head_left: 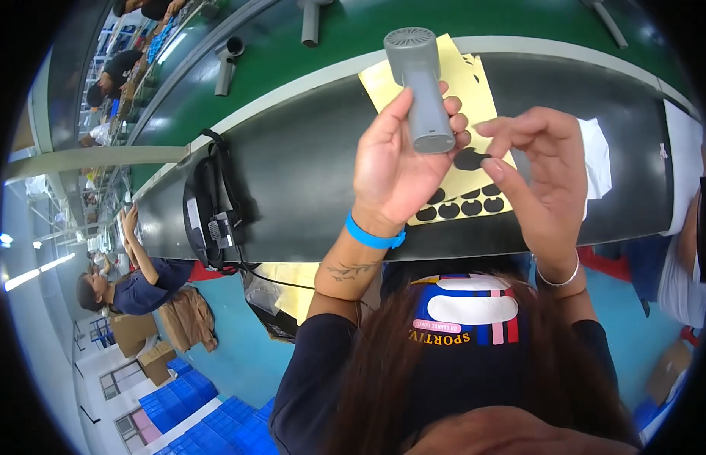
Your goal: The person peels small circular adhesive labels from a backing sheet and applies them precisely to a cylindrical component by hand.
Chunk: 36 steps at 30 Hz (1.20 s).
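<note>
My left hand (395,171) is closed round the handle of a grey hair dryer (426,98). Its round vented head points away from me, and the flat end of the handle faces me. Between the thumb and fingers of my right hand (549,171) is a black round sticker (468,159), just right of the handle's end. Beneath both hands, yellow sticker sheets (470,91) lie on the black work surface, and rows of black round stickers (471,206) show on the nearer part.
Left on the black bench (292,144) lies a black strap-like pouch (209,201) with a cable. Beyond the bench edge, a green conveyor (353,30) carries more grey dryers (225,68). A white sheet (598,159) lies to the right. Co-workers (133,284) are at the left.
</note>
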Motion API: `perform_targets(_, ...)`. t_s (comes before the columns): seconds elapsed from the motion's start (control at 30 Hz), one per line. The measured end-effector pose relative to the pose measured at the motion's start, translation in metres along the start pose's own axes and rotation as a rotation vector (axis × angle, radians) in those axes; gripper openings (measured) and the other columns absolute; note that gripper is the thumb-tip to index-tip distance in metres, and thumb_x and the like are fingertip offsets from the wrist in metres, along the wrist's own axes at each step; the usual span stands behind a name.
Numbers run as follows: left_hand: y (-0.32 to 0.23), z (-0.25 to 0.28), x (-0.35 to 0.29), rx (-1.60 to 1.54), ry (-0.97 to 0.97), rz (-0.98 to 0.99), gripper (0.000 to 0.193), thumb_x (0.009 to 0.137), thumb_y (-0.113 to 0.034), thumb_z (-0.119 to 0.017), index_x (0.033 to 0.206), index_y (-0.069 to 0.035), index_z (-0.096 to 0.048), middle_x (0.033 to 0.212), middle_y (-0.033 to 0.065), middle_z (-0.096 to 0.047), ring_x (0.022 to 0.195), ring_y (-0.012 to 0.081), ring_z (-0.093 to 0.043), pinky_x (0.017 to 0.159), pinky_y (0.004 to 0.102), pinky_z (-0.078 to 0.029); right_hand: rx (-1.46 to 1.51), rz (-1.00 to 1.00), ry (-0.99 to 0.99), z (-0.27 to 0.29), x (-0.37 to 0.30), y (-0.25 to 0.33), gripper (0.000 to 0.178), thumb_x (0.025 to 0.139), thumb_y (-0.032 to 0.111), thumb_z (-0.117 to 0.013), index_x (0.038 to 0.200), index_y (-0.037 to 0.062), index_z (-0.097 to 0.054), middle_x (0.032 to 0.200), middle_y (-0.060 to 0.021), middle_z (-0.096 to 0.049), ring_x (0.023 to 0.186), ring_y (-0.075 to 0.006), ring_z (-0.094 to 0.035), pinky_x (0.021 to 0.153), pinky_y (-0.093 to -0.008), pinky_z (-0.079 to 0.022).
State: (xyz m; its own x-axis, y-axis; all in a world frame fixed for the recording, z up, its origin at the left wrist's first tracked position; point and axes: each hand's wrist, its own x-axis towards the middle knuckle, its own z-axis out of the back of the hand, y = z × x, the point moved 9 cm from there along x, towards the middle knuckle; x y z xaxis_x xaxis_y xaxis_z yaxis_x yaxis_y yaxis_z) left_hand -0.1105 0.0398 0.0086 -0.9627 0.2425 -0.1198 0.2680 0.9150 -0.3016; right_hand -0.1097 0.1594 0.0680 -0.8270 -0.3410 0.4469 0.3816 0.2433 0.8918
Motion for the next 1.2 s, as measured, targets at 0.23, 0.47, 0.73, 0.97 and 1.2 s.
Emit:
perform_targets(0.23,0.021,0.014,-0.013,-0.09,-0.131,-0.015,0.035,0.1,-0.035,-0.045,0.118,-0.006,-0.051,0.105,0.011,-0.06,0.1,0.0227,-0.057,0.089,0.0366,-0.044,-0.133,-0.014,0.0,-0.001,-0.008,0.009,0.03,0.083,-0.01,-0.06,0.108,-0.0006,-0.047,0.09,-0.0095,-0.059,0.092,-0.0174,-0.063,0.087,-0.0304,-0.049)
perform_targets(0.47,0.029,0.019,-0.016,-0.05,-0.145,0.015,0.032,0.099,-0.035,-0.048,0.114,-0.007,-0.055,0.106,0.0106,-0.062,0.102,0.0209,-0.058,0.09,0.0362,-0.045,-0.311,-0.001,0.002,-0.002,-0.015,0.012,0.026,0.084,-0.01,-0.057,0.107,0.0001,-0.049,0.093,-0.0101,-0.055,0.088,-0.0204,-0.064,0.085,-0.0317,-0.05)
perform_targets(0.73,0.03,0.013,-0.014,-0.116,-0.007,0.001,0.047,0.101,-0.036,-0.042,0.127,0.003,-0.045,0.116,0.0151,-0.057,0.111,0.0241,-0.054,0.096,0.0406,-0.045,-0.332,-0.087,0.055,-0.004,-0.013,0.014,0.025,0.089,-0.01,-0.051,0.109,-0.0005,-0.041,0.095,-0.0102,-0.054,0.109,-0.0239,-0.06,0.087,-0.0296,-0.049)
perform_targets(0.97,0.028,0.016,-0.015,0.002,-0.132,-0.029,0.034,0.097,-0.033,-0.051,0.115,-0.004,-0.053,0.107,0.0078,-0.059,0.106,0.0207,-0.055,0.095,0.039,-0.045,-0.323,-0.095,0.051,-0.007,-0.011,0.013,0.026,0.089,-0.01,-0.052,0.109,-0.0004,-0.041,0.095,-0.0106,-0.055,0.109,-0.0251,-0.061,0.083,-0.0285,-0.051)
perform_targets(1.2,0.028,0.015,-0.014,0.034,-0.11,-0.025,0.037,0.097,-0.033,-0.051,0.12,-0.004,-0.051,0.109,0.0075,-0.059,0.107,0.0206,-0.054,0.096,0.0403,-0.044,-0.33,-0.097,0.051,-0.006,-0.011,0.012,0.026,0.089,-0.009,-0.053,0.11,-0.0002,-0.041,0.095,-0.0106,-0.056,0.11,-0.0261,-0.061,0.082,-0.0284,-0.051)
